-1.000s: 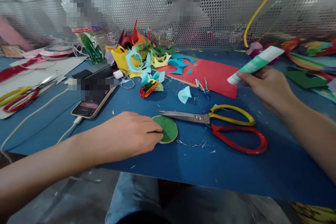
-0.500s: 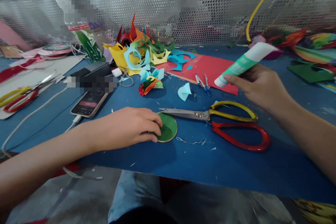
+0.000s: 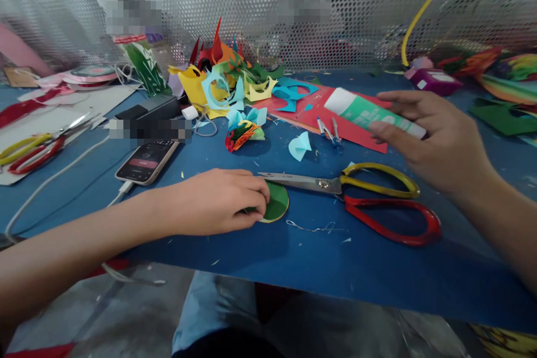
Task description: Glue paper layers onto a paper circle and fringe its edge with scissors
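Observation:
My left hand (image 3: 218, 201) has its curled fingers on the left part of a green disc (image 3: 277, 203), which lies on the blue table. My right hand (image 3: 432, 134) is raised at the right, its fingers and thumb round a green and white glue stick (image 3: 369, 113) whose white end points to the upper left. Big scissors (image 3: 323, 184) with a yellow and a red handle lie between the hands, tips at the disc's upper edge. Below them is a thin twisted thread (image 3: 312, 228). Beyond sits a light blue paper piece (image 3: 299, 146).
Coloured paper scraps (image 3: 226, 86) and a red sheet (image 3: 356, 134) lie at the back, with a small compass-like tool (image 3: 329, 133). A phone (image 3: 146, 161) with a cable and a second pair of scissors (image 3: 36, 151) are at the left. A perforated metal screen (image 3: 235, 5) stands behind.
The glue stick has turned in my right hand, its white end swinging from upper right to upper left. My left hand stays at the disc, its fingers curled a little more.

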Tool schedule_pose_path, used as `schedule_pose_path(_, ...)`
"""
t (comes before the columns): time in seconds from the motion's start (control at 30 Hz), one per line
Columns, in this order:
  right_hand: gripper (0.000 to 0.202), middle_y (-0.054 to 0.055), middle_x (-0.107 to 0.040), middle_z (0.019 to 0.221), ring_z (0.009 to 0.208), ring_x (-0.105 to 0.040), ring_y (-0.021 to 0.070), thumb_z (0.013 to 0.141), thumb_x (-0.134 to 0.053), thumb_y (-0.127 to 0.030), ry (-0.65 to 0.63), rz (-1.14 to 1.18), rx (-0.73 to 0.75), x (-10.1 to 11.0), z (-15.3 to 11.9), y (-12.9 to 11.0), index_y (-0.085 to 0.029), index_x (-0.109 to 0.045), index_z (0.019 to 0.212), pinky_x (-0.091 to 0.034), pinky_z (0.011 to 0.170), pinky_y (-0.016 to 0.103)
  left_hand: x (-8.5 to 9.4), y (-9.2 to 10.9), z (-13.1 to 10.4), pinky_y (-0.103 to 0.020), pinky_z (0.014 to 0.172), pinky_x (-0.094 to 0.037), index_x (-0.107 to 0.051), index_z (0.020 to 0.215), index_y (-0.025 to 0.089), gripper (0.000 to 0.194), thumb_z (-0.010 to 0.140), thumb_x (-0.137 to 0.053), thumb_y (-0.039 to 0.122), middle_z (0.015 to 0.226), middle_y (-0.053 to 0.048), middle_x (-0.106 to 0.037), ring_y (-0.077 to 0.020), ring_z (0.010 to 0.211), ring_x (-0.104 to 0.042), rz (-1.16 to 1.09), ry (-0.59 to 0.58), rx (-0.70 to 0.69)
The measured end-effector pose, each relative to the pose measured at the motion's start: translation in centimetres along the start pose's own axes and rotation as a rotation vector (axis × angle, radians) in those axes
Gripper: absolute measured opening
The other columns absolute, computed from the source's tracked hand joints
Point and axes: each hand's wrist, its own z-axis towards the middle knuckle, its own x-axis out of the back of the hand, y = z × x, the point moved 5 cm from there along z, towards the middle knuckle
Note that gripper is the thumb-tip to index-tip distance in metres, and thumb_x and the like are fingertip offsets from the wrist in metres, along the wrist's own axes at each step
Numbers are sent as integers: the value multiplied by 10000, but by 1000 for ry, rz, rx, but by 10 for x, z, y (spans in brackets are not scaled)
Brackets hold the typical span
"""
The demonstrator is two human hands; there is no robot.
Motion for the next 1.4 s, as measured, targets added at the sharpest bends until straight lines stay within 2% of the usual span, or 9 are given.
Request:
schedule_pose_path(0.13,441,65,-709,938,785,-640,161,697,-724,-435,81,21,7,3,-3,-6,-170,-669,1046,-483,677,285,-1,-4,7,-291,819,-456,-674,871,172,133,890,-543,165,1039,-41,-657,-173,910,-617,-85,28,41)
schedule_pose_path(0.23,407,35,-688,895,708,-596,135,698,-735,-436,95,82,-16,3,-3,2,-194,-679,1020,-448,651,298,0,-9,12,-282,827,-447,-670,853,172,121,881,-553,167,1061,-36,-635,-157,893,-616,-178,-9,91)
schedule_pose_path(0.4,395,-12,-625,749,633,-544,131,669,-736,-480,99,181,-47,2,0,16,-224,-693,967,-398,606,316,2,-16,17,-245,789,-437,-660,859,151,125,890,-542,181,1084,-41,-591,-111,834,-586,-325,-109,160)
schedule_pose_path(0.6,363,-48,-585,686,566,-493,78,572,-807,-394,72,336,-120,-4,-1,15,-220,-682,865,-372,527,257,3,-21,17,-232,786,-435,-662,860,158,138,899,-538,202,1071,-34,-570,-100,826,-576,-375,-131,176)
schedule_pose_path(0.8,377,-42,-612,651,597,-568,93,488,-887,-354,88,713,-130,-10,-4,7,-196,-671,752,-471,564,250,-1,-17,16,-219,730,-429,-619,826,156,77,860,-550,158,996,-27,-571,-96,770,-556,-289,-65,127)
schedule_pose_path(0.9,348,-54,-604,643,601,-567,69,486,-899,-336,101,807,-122,-11,-6,5,-197,-694,730,-497,595,225,-4,-11,14,-234,711,-424,-602,860,172,100,843,-532,104,1001,-35,-591,-123,813,-574,-180,-12,17)
schedule_pose_path(1.03,329,-58,-608,660,617,-571,64,504,-897,-308,89,796,-119,-12,-9,5,-212,-711,758,-498,598,214,-8,-8,11,-251,705,-433,-634,957,188,174,898,-485,120,1121,-76,-611,-162,920,-602,-104,-4,-112)
schedule_pose_path(1.23,317,-39,-664,744,672,-591,80,526,-886,-363,53,735,-136,-14,-11,6,-237,-723,768,-508,653,247,-7,-23,11,-216,767,-473,-700,1000,191,206,856,-576,110,1184,-75,-577,-118,884,-612,-391,-25,-52)
schedule_pose_path(1.4,317,-45,-693,823,718,-623,77,596,-851,-403,-8,703,-112,-14,-14,4,-282,-733,864,-533,648,201,-9,-35,13,-188,667,-492,-718,1014,178,190,836,-653,189,1169,-72,-583,-81,764,-597,-529,-53,39)
